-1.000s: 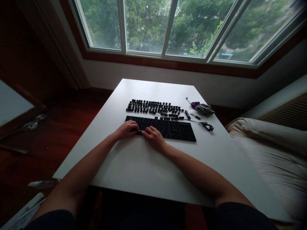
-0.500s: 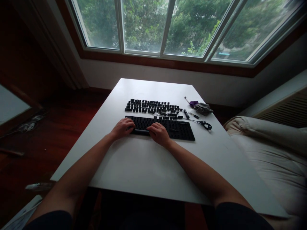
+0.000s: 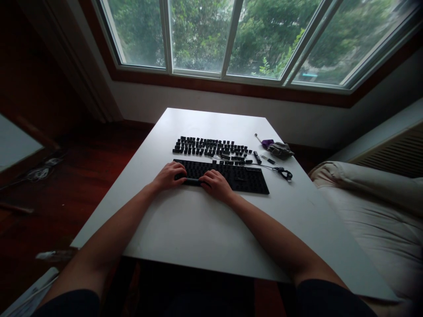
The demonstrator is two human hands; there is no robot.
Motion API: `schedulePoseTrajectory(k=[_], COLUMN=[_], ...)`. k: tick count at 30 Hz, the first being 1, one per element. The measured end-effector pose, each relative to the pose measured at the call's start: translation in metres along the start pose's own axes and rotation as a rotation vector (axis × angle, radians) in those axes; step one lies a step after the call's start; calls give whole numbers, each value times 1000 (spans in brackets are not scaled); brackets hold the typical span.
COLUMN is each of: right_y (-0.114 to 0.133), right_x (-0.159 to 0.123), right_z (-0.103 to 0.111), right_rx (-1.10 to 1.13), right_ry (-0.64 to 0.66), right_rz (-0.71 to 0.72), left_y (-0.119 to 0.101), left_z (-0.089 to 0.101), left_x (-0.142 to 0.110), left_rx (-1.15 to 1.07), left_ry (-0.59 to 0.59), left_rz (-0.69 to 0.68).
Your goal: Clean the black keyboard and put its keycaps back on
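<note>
A black keyboard (image 3: pixel 253 179) lies on the white table, and both my hands are at its near side. My left hand (image 3: pixel 170 175) is at its left end, fingers curled over the top and thumb at the front edge. Near the middle of the front edge, my right hand (image 3: pixel 216 182) grips in the same way, its fingers bent and pressed together. Between my thumbs runs a smooth dark strip; I cannot tell whether it is the keyboard's rim or a separate bar. Loose black keycaps (image 3: pixel 198 146) stand in rows just behind the keyboard.
Right of the keycaps lie a coiled black cable (image 3: pixel 283 173), a small brush-like tool (image 3: pixel 268 160) and a grey and purple cloth (image 3: pixel 279 149). The white table (image 3: pixel 185 229) stands before a window. A pale cushioned seat (image 3: pixel 357 198) is at the right.
My right hand has slid slightly left along the keyboard's front edge, closer to my left hand. The left hand and keyboard stay nearly where they were.
</note>
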State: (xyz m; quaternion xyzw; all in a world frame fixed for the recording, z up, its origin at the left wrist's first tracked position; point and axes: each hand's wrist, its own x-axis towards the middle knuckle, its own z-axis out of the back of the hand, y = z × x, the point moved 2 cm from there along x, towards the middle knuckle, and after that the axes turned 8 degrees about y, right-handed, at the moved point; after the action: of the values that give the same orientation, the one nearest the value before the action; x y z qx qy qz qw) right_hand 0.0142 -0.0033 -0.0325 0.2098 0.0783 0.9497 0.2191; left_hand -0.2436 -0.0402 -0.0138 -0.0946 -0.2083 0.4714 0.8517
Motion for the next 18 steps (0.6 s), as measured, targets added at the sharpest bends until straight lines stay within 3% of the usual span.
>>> schedulePoseTrajectory(k=[11, 18], right_y=[3, -1], right_x=[1, 2], right_z=[-3, -7], right_rx=[-92, 4], right_ry=[18, -16], right_rz=[-27, -60], left_y=[-8, -10], left_z=[-2, -4], left_x=[2, 4], left_rx=[60, 19], left_ry=[64, 88], left_rz=[-65, -80])
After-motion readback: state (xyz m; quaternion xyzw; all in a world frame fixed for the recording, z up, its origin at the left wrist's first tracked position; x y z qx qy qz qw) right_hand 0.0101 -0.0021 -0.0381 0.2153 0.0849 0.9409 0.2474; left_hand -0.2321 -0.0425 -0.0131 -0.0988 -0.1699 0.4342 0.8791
